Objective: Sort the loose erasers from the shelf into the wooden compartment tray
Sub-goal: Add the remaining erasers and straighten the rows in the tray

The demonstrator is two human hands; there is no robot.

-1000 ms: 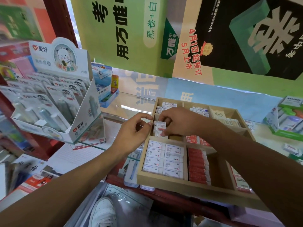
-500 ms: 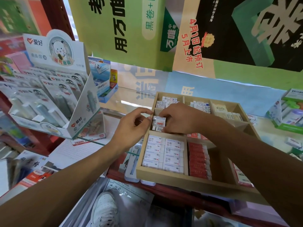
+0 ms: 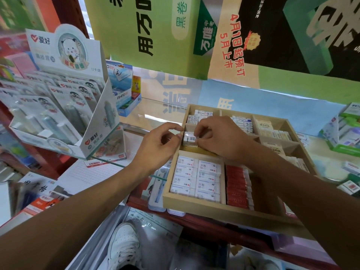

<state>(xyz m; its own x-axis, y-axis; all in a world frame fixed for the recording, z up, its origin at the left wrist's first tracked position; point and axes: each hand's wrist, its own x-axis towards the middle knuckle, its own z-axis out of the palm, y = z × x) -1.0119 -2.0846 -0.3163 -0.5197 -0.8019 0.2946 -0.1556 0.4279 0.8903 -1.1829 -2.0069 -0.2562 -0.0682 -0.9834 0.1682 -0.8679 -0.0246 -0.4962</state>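
Note:
The wooden compartment tray (image 3: 194, 201) sits on the glass shelf, its cells filled with white erasers (image 3: 196, 178) in front, red ones (image 3: 237, 188) beside them and more packs behind. Both hands meet over the tray's middle-left cell. My right hand (image 3: 220, 139) pinches a small stack of wrapped white erasers (image 3: 190, 138) from the right. My left hand (image 3: 157, 147) pinches the same stack at its left end with thumb and forefinger, the other fingers curled. The cell's floor under the stack is mostly hidden.
A white cardboard display of blister-packed items (image 3: 58, 114) stands at the left. A blue box (image 3: 121, 90) sits behind it. Green and white packs (image 3: 346, 133) and loose erasers (image 3: 350, 187) lie at the right. Posters hang above. A white shoe (image 3: 124, 244) shows below.
The view has shifted slightly. Both hands stay at the middle-left cell, still working the small eraser stack; the stack now shows its barcode side between the fingertips.

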